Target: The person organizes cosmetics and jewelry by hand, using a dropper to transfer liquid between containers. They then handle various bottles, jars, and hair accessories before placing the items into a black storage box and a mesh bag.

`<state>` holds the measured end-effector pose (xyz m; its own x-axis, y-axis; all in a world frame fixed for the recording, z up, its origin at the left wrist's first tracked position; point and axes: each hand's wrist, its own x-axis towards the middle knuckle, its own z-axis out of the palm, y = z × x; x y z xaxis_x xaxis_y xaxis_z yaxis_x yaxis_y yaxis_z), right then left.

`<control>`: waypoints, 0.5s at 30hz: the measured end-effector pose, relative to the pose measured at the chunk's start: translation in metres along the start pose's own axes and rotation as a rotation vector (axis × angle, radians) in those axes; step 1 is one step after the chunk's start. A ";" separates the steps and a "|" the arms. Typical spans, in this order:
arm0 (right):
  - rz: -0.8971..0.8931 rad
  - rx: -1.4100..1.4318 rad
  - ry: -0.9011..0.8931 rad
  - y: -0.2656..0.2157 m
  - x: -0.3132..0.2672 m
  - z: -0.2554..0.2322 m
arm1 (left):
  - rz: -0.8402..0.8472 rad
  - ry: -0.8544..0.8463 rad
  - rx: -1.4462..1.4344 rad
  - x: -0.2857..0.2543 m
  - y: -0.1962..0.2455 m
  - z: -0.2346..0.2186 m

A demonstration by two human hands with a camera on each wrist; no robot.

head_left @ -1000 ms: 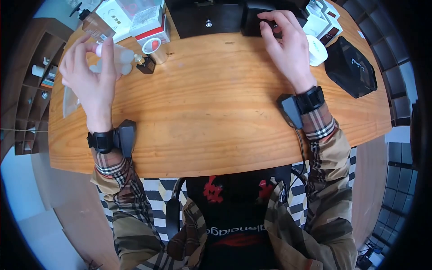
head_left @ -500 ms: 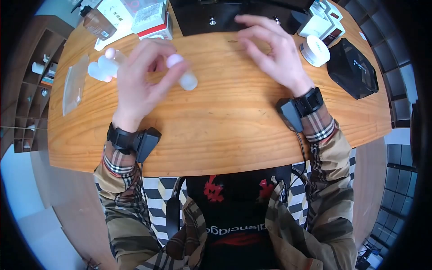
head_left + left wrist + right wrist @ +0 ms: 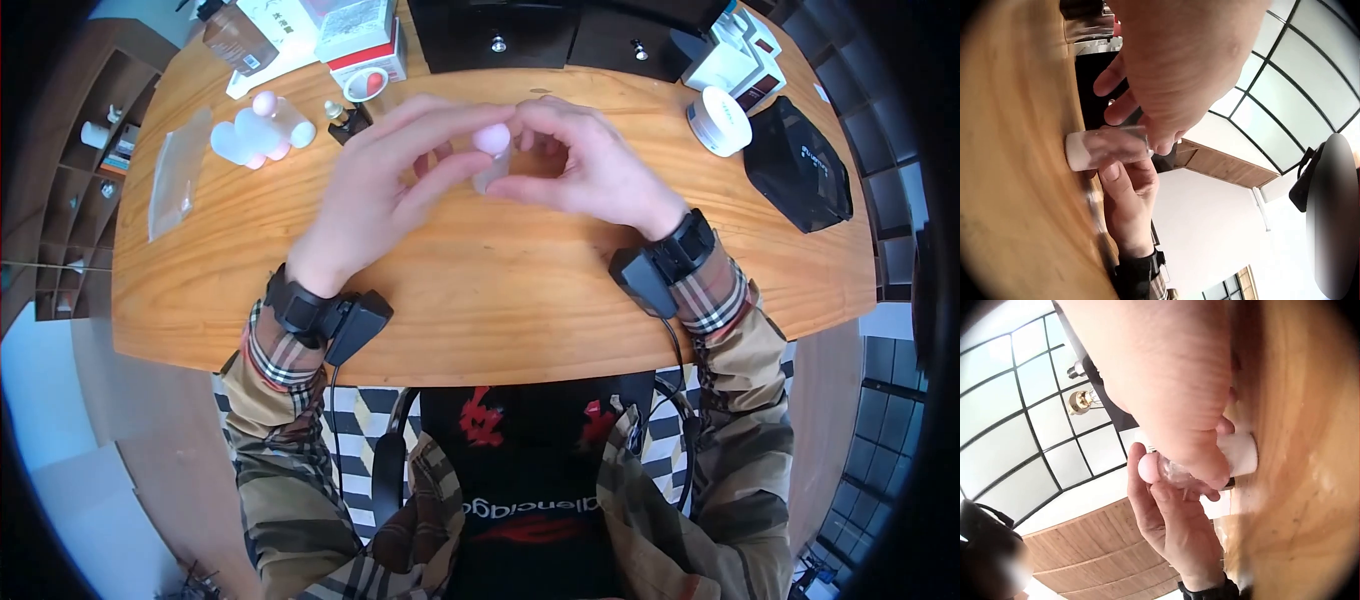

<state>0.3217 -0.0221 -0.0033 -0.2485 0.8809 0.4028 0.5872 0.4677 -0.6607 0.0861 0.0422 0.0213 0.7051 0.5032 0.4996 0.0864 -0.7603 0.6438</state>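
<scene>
Slightly above and right of the middle of the head view, a small translucent bottle (image 3: pixel 489 178) with a round pink cap (image 3: pixel 492 138) is held upright between the person's two hands over the wooden desk (image 3: pixel 480 320). The left hand (image 3: pixel 370 195) pinches the pink cap between thumb and fingers, clamped on it from the left. The right hand (image 3: pixel 605 175) grips the bottle's body lower down, its thumb pressed along the near side and its fingers curled behind. In both wrist views the bottle's whitish base is down at the desk surface; whether it fully touches cannot be told. In the upper left of the head view, a cluster of similar translucent bottles with pink caps (image 3: pixel 266 132) lies near a clear flat pouch (image 3: pixel 174 182). Just beyond the left hand are a dark dropper bottle (image 3: pixel 348 124) and a cup (image 3: pixel 366 92) holding something red, with a red and white box (image 3: pixel 372 62) and a brown bottle (image 3: pixel 238 40) farther back. A black drawer unit (image 3: pixel 540 30) spans the top middle. In the upper right, a round white jar (image 3: pixel 718 120) sits between white boxes (image 3: pixel 738 62) and a black pouch (image 3: pixel 800 165).
</scene>
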 end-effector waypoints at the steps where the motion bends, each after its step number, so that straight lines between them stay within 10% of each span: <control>1: 0.000 0.001 -0.001 0.001 0.001 -0.001 | -0.001 0.000 0.001 0.001 0.001 -0.001; 9: 0.174 -0.324 0.257 0.023 -0.004 -0.023 | 0.006 0.540 0.268 -0.016 -0.038 -0.048; 15: 0.313 -0.450 0.347 0.033 -0.008 -0.031 | 0.039 0.459 0.341 -0.017 -0.037 -0.038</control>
<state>0.3668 -0.0165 -0.0087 0.2063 0.8607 0.4654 0.8756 0.0499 -0.4804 0.0441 0.0771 0.0114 0.3407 0.5411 0.7689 0.3421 -0.8331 0.4347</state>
